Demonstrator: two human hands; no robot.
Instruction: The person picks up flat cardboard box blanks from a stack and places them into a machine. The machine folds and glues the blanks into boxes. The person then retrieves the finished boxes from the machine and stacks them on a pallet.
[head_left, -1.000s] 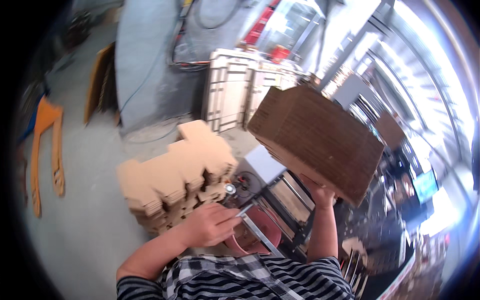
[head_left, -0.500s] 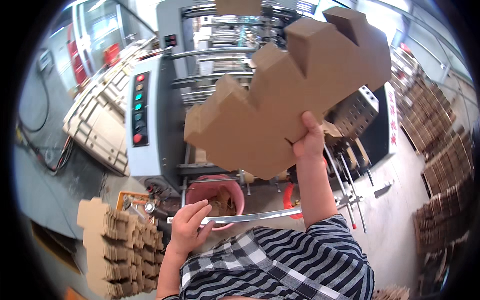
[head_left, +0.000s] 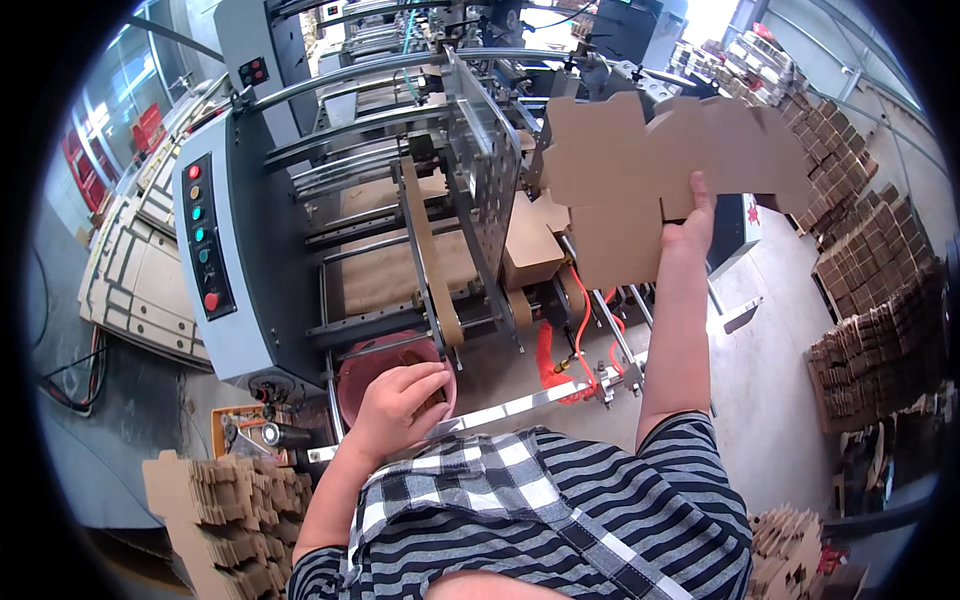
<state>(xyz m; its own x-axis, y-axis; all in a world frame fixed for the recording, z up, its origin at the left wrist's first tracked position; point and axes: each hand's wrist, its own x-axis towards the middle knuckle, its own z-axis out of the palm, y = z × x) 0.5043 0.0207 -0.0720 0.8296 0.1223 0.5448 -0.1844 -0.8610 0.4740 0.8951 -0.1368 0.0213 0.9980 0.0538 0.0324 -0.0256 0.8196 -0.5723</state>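
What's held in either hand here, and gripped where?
The right hand holds flat brown cardboard by its lower edge, beside a notch, thumb on the near face. No held thing shows in the left hand.

The brown cardboard blank (head_left: 610,160) over there shows a broad, plain face, pinched near its lower edge by the right hand (head_left: 688,228). Notches break its upper edge, a squarish panel extends below at left, and its right end (blurry to me) slopes slightly downward.

Smooth matt cardboard blank (head_left: 612,155), plastic bucket (head_left: 352,385), glossy metal bar (head_left: 520,405), cloth shirt (head_left: 620,500), rough-edged cardboard stack (head_left: 235,505)
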